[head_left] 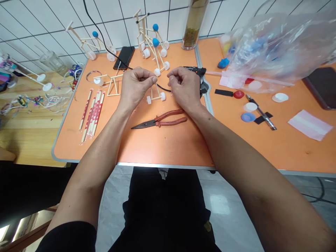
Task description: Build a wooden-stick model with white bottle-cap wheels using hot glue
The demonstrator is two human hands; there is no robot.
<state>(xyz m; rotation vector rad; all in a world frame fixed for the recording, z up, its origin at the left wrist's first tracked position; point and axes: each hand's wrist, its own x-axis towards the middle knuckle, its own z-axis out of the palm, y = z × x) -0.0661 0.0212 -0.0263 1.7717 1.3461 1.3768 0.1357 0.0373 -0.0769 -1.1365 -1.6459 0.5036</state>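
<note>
My left hand (137, 86) is raised over the table with thumb and forefinger pinched together; whatever lies between the fingertips is too small to make out. Facing it across a small gap, my right hand (186, 86) has its fingers curled into a similar pinch, its contents hidden. Just below the left fingertips is a small wooden-stick frame with white wheels (163, 96); I cannot tell if the fingers touch it. Another stick frame (113, 86) sits left of my left hand. Pliers with red handles (160, 120) lie below both hands. A black glue gun (195, 71) lies partly hidden behind my right hand.
Stick models with blue balls (155, 42) stand by the tiled wall, near a phone (124, 57) and a glass jar (193, 28). Wrapped chopsticks (93, 113) lie left. On the right are a plastic bag (278, 49), bottle caps (248, 117) and a pen (262, 113).
</note>
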